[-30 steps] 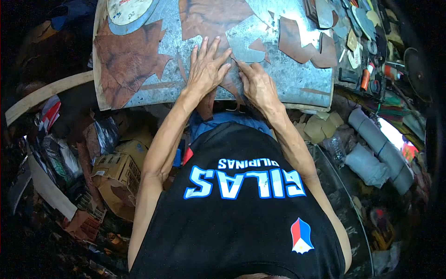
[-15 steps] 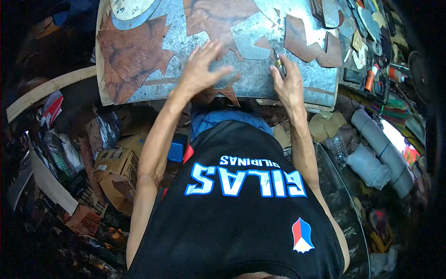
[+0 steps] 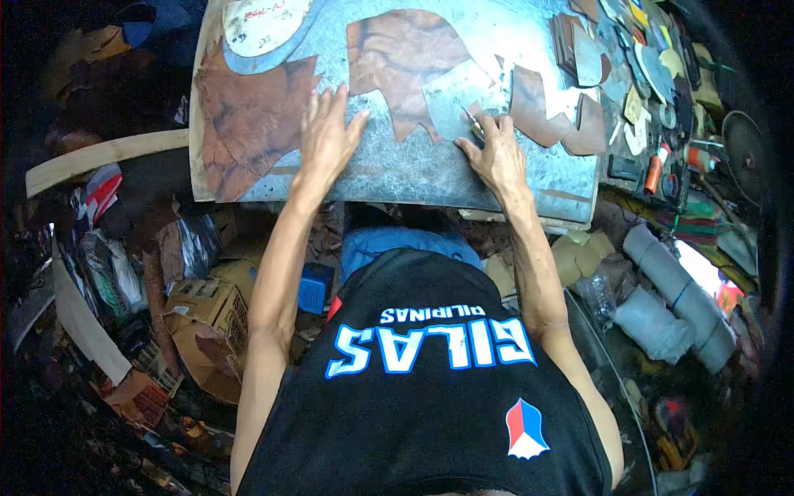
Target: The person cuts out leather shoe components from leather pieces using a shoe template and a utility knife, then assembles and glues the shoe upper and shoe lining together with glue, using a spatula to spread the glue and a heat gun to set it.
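Note:
My left hand (image 3: 329, 139) lies with fingers spread on the metal-topped table (image 3: 389, 178), its fingertips at the right edge of a large brown leather piece (image 3: 256, 116). My right hand (image 3: 501, 157) is closed around a slim tool (image 3: 477, 126) with a brass-coloured part; its tip is too small to make out. That tool is over the lower right of a grey flat template (image 3: 448, 101). Between and beyond my hands is another brown leather piece (image 3: 401, 62), with jagged lower edges, partly beside the template. More cut leather (image 3: 533, 107) lies right of my right hand.
A rounded white template (image 3: 265, 25) with writing lies at the far left of the table. Stacked leather pieces (image 3: 565, 41) sit at the far right. Beyond them a side surface holds several templates, tools and an orange-handled item (image 3: 654, 174). Cardboard boxes (image 3: 203, 318) and rolled sheeting (image 3: 682, 269) crowd the floor.
My left hand has moved left, from the middle leather to the left piece. Scraps hanging over the near edge are out of sight. My right hand has shifted left with the tool.

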`<state>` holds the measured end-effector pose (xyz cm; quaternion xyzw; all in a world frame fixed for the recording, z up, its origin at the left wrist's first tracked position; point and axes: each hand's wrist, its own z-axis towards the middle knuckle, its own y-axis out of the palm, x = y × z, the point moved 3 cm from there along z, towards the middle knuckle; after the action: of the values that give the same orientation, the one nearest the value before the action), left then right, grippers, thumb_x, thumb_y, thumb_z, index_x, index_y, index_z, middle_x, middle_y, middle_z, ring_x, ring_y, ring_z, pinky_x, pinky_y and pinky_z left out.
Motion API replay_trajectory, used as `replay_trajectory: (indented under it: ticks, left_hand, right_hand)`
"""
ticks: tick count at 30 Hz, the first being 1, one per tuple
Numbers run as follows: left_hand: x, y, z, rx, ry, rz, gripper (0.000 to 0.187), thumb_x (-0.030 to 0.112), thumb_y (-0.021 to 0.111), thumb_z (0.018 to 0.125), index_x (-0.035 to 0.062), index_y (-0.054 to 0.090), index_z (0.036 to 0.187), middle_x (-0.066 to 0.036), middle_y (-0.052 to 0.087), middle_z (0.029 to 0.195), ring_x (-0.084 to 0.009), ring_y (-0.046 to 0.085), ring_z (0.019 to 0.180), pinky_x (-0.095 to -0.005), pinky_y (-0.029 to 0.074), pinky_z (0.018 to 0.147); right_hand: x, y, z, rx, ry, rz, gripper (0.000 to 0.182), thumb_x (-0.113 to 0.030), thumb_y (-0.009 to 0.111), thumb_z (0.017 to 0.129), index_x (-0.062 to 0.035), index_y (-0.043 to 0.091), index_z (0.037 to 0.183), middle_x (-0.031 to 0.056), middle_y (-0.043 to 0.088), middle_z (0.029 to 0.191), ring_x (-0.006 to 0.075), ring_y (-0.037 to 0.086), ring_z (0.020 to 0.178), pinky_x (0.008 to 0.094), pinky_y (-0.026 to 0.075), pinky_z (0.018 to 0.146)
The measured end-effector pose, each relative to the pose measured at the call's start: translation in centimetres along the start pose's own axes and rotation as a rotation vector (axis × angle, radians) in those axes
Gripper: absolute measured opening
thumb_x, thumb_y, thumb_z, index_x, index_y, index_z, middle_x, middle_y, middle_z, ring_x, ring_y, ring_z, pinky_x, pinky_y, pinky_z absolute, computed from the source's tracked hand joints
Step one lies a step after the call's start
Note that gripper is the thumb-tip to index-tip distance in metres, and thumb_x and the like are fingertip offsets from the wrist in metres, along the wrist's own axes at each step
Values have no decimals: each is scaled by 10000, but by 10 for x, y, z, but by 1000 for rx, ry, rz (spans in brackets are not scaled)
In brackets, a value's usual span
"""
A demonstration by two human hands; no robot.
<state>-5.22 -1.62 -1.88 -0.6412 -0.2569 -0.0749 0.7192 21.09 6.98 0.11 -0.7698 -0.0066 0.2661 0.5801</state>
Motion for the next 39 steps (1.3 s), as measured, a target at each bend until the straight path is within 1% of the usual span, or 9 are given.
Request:
replay_trajectory:
  ticks: [7, 9, 17, 18, 22, 27, 33, 35, 39]
  left_hand:
    - [24, 36, 33, -11, -40, -84, 631, 363, 534, 959, -8, 380, 1445, -319, 430, 1405, -460, 368, 1352, -530, 296, 1111]
    - [24, 33, 41, -8, -251, -685, 639, 357, 500, 989, 47, 279, 1502, -222, 362, 1503, -400, 333, 1398, -504, 298, 1136]
    - [-26, 22, 76, 211, -727, -1464, 567, 149, 562, 964, 3, 312, 1451, -186, 504, 1285, -253, 578, 1014, -383, 486, 955]
    - [-29, 19, 80, 211, -724, -1463, 567, 149, 562, 964, 3, 312, 1451, -186, 504, 1285, -253, 578, 1014, -383, 486, 955]
    - [-13, 27, 86, -383, -544, -1176, 573, 54, 594, 929, 0, 334, 1437, -190, 607, 1180, -179, 688, 783, -201, 565, 539]
    - [-23, 4, 65, -339, -472, -1150, 509, 36, 559, 943, -35, 363, 1408, -171, 664, 1052, -191, 706, 748, -193, 564, 524]
    - [-65, -7, 30, -479, -514, -1085, 575, 45, 554, 950, -33, 305, 1461, -158, 665, 1047, -182, 700, 761, -217, 567, 564]
    - [-57, -9, 34, -482, -430, -1036, 579, 49, 550, 955, -40, 296, 1467, -154, 665, 1053, -174, 695, 749, -219, 561, 577]
    - [-50, 5, 51, -505, -393, -1033, 578, 50, 542, 956, -42, 292, 1469, -158, 663, 1061, -167, 691, 742, -214, 556, 589]
  right_hand:
    - [3, -1, -13, 45, 9, 32, 483, -277, 741, 824, -43, 559, 1206, 195, 513, 1056, 405, 632, 895, 483, 539, 728]
    - [7, 3, -14, 29, 10, 17, 478, -253, 734, 829, -66, 548, 1228, 192, 512, 1050, 406, 627, 897, 489, 535, 738]
    - [5, -1, -17, 80, 51, 153, 434, -190, 743, 812, -99, 569, 1200, 185, 536, 1082, 408, 609, 936, 483, 527, 751]
    - [5, -1, -16, 68, 47, 128, 435, -198, 745, 811, -91, 569, 1194, 186, 540, 1076, 409, 609, 935, 486, 525, 752]
    - [11, 0, -14, 77, 23, 87, 424, -230, 751, 809, -53, 574, 1152, 194, 548, 1060, 416, 611, 925, 496, 518, 753]
    - [7, -2, -24, 55, 31, 109, 470, -250, 758, 804, -75, 574, 1199, 192, 571, 1047, 388, 583, 985, 460, 485, 836]
    - [-10, 6, -50, -21, 77, 21, 739, -374, 794, 771, -104, 450, 1368, 191, 502, 1194, 390, 624, 979, 478, 551, 737]
    - [-26, 4, -51, 127, 21, 81, 765, -385, 793, 770, -109, 434, 1387, 192, 498, 1228, 395, 619, 1007, 472, 558, 770]
    - [-53, 11, -44, -91, 18, 15, 850, -464, 796, 735, -130, 412, 1416, 221, 364, 1470, 428, 626, 1048, 465, 559, 820]
